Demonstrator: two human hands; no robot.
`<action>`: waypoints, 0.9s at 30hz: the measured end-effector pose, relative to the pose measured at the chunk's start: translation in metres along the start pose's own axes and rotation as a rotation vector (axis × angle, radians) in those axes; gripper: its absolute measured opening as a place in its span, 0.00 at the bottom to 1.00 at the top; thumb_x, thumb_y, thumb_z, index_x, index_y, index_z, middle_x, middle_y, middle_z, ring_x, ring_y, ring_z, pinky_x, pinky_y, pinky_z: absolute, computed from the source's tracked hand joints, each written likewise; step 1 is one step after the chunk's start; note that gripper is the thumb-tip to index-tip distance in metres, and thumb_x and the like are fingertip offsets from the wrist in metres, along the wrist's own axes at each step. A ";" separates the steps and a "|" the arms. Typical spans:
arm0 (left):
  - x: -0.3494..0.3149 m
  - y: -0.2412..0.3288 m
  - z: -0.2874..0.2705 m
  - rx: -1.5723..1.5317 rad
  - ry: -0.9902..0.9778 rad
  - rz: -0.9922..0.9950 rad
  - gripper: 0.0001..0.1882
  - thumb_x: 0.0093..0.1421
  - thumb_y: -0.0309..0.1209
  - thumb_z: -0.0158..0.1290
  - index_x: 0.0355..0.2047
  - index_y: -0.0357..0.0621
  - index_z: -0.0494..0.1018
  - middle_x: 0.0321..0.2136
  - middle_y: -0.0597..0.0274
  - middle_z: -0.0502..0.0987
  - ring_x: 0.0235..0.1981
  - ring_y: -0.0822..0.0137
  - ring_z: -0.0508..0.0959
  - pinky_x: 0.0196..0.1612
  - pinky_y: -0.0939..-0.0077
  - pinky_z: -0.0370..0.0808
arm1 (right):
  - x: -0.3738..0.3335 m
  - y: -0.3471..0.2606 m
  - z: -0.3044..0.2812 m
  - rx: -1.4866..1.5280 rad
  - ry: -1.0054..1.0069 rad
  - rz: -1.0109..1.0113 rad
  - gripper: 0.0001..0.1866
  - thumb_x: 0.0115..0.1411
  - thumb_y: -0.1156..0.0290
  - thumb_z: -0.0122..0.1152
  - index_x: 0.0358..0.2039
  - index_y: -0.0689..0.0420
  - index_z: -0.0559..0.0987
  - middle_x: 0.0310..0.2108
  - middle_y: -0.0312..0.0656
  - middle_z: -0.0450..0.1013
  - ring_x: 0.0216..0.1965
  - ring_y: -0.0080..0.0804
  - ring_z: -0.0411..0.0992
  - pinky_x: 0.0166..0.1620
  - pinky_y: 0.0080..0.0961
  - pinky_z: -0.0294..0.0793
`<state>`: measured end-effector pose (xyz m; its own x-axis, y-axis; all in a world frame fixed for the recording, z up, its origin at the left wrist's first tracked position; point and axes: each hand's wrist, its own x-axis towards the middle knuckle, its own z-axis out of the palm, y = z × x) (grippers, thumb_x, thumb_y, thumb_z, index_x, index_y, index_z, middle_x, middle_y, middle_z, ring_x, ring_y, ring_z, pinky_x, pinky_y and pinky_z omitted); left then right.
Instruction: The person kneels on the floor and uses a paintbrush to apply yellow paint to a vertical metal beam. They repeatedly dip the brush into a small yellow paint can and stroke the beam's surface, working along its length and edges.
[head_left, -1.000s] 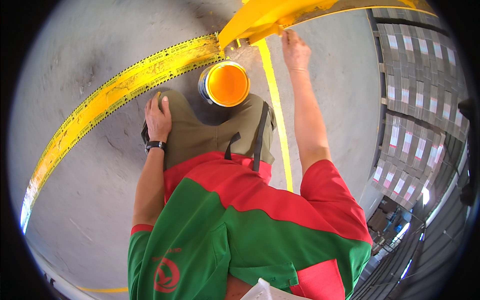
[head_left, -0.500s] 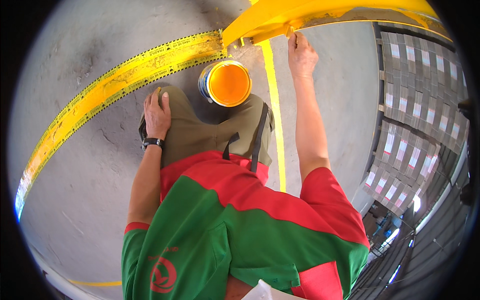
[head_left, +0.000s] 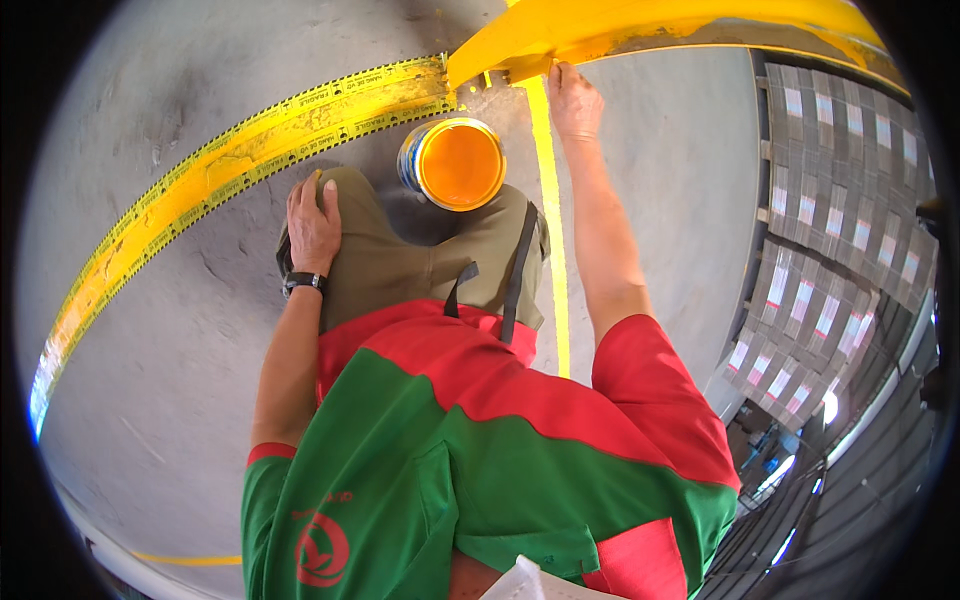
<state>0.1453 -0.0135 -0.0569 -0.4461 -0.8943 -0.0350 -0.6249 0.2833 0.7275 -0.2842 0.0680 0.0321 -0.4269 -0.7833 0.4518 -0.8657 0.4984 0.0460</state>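
Note:
My right hand (head_left: 577, 103) is closed round a paintbrush (head_left: 553, 66), mostly hidden by the fingers. Its yellow end meets the lower edge of a yellow-painted beam (head_left: 640, 27) near the beam's left end. On my left knee rests my left hand (head_left: 313, 225), fingers laid over the trousers and thumb apart; a small yellow patch shows at a fingertip. Between the hands, just beyond my knees, a round bucket (head_left: 408, 160) stands on the floor. Orange-yellow paint (head_left: 461, 165) fills most of its opening.
A yellow floor strip (head_left: 215, 157) edged with black-printed tape curves left from the beam. A narrower yellow line (head_left: 550, 220) runs down the grey floor (head_left: 680, 180) beside my right arm. Stacked grey bundles (head_left: 845, 160) on pallets stand at the right.
My right hand has slid left along the beam's lower edge with the paintbrush, toward the beam's left end. My left hand stays on the knee.

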 end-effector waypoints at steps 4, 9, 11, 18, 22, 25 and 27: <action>0.001 0.001 0.002 -0.021 0.015 0.006 0.23 0.73 0.40 0.49 0.57 0.34 0.73 0.52 0.36 0.76 0.57 0.39 0.73 0.62 0.51 0.69 | 0.018 0.008 -0.059 -0.089 0.113 -0.058 0.06 0.65 0.64 0.64 0.37 0.51 0.82 0.25 0.42 0.80 0.25 0.45 0.79 0.29 0.39 0.79; 0.000 -0.001 0.003 -0.057 0.036 0.014 0.22 0.73 0.40 0.49 0.57 0.33 0.73 0.52 0.35 0.76 0.56 0.39 0.73 0.61 0.51 0.69 | 0.032 0.012 -0.144 -0.035 0.232 -0.034 0.05 0.65 0.66 0.65 0.39 0.51 0.82 0.25 0.41 0.79 0.25 0.43 0.79 0.28 0.38 0.79; -0.002 -0.001 0.002 -0.061 0.043 0.022 0.22 0.72 0.40 0.50 0.56 0.33 0.74 0.52 0.35 0.76 0.56 0.39 0.73 0.61 0.51 0.69 | 0.031 0.000 -0.143 0.002 0.327 -0.006 0.04 0.65 0.67 0.65 0.38 0.51 0.82 0.25 0.41 0.79 0.25 0.42 0.78 0.28 0.37 0.78; -0.001 0.001 0.002 -0.037 0.054 0.035 0.22 0.72 0.39 0.50 0.56 0.33 0.74 0.51 0.34 0.76 0.55 0.38 0.73 0.60 0.50 0.69 | 0.033 -0.001 -0.109 -0.089 0.165 -0.115 0.03 0.65 0.67 0.65 0.36 0.52 0.82 0.22 0.42 0.77 0.22 0.43 0.77 0.25 0.38 0.76; -0.003 0.000 0.004 -0.036 0.055 0.047 0.22 0.72 0.39 0.49 0.56 0.32 0.73 0.51 0.34 0.76 0.55 0.38 0.73 0.60 0.50 0.70 | 0.032 0.005 -0.115 0.028 0.276 -0.022 0.04 0.64 0.67 0.65 0.36 0.52 0.83 0.22 0.43 0.78 0.22 0.44 0.77 0.25 0.39 0.77; 0.000 0.000 0.003 -0.049 0.050 0.044 0.22 0.72 0.39 0.49 0.56 0.32 0.73 0.51 0.35 0.76 0.55 0.38 0.73 0.60 0.50 0.70 | 0.033 -0.006 -0.110 0.127 0.152 -0.074 0.06 0.65 0.65 0.64 0.36 0.53 0.83 0.24 0.44 0.79 0.23 0.46 0.78 0.27 0.41 0.78; 0.000 0.000 0.001 -0.053 0.048 0.040 0.22 0.72 0.39 0.49 0.56 0.32 0.73 0.50 0.35 0.76 0.54 0.38 0.73 0.60 0.51 0.70 | 0.035 -0.009 -0.109 -0.002 0.082 -0.047 0.06 0.65 0.65 0.64 0.36 0.53 0.82 0.24 0.45 0.79 0.24 0.46 0.79 0.27 0.42 0.78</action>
<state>0.1445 -0.0127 -0.0575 -0.4381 -0.8985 0.0265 -0.5719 0.3013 0.7630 -0.2628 0.0766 0.1447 -0.3629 -0.7731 0.5202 -0.8838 0.4625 0.0708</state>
